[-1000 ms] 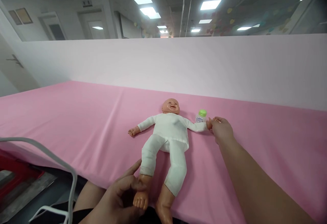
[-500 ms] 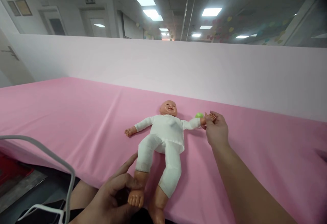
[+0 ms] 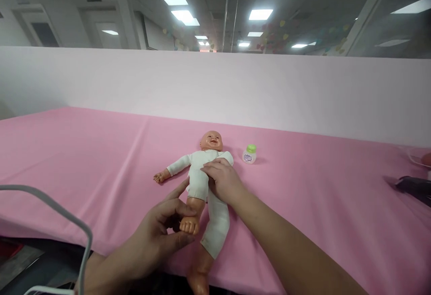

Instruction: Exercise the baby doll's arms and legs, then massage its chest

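On pink cloth (image 3: 101, 151) lies a white-suited, bare-footed doll (image 3: 205, 182).

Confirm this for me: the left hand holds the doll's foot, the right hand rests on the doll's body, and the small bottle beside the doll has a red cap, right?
Not quite: the cap is green, not red, as the head view shows. The small bottle stands on the pink cloth beside the doll. The rest holds: the left hand holds the doll's foot, and the right hand rests on its body.
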A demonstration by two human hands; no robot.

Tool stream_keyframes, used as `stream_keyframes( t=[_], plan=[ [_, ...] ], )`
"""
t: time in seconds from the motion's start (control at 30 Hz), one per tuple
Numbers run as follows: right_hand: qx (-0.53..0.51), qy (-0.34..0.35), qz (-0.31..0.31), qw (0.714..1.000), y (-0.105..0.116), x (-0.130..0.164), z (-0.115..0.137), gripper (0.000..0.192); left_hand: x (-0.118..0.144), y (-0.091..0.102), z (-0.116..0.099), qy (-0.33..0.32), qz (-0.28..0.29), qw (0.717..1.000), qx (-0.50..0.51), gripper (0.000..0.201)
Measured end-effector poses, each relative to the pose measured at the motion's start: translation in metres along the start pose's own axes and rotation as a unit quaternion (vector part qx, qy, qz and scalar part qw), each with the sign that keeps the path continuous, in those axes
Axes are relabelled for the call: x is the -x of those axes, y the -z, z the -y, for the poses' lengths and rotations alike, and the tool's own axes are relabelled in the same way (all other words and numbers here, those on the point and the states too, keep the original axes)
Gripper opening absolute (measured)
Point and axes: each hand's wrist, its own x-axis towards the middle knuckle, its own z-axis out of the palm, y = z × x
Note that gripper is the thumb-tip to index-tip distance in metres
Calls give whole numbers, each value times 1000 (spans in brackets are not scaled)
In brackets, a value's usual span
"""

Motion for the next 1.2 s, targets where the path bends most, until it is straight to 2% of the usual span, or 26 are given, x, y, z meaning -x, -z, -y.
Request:
stream_keyframes(
  t=[0.23, 0.37, 0.47, 0.53, 0.6, 0.67, 0.8, 0.9, 1.07, 1.2],
  plan=[
    [-10, -17, 0, 1000, 1, 2, -1, 42, -11, -6, -1, -19, 2, 1000, 22, 22],
    [-8, -35, -62, 997, 13, 5, -10, 37, 2, 0, 2, 7, 4, 999, 35, 22],
    [-42, -136, -155, 978, 28, 8, -25, 26, 19, 8, 6, 45, 6, 998, 50, 25],
    [-84, -224, -219, 946, 39, 12, -40, 24, 30, 11, 11, 62, 2, 995, 75, 25],
    [-103, -298, -270, 909, 50, 19, -61, 37, 41, 13, 18, 73, -10, 991, 108, 27],
    [-82, -371, -295, 877, 58, 28, -85, 49, 49, 13, 28, 82, -26, 987, 132, 31],
    [-69, -478, -275, 831, 61, 52, -132, 57, 59, 10, 47, 97, -38, 985, 139, 32],
    [-61, -528, -245, 811, 58, 67, -155, 63, 60, 9, 49, 104, -46, 985, 127, 32],
    [-13, -577, -159, 801, 60, 76, -163, 72, 51, 4, 30, 151, -38, 987, 41, 30],
    [-8, -583, -153, 798, 64, 73, -158, 70, 51, 2, 27, 151, -38, 987, 30, 29]
  ],
)
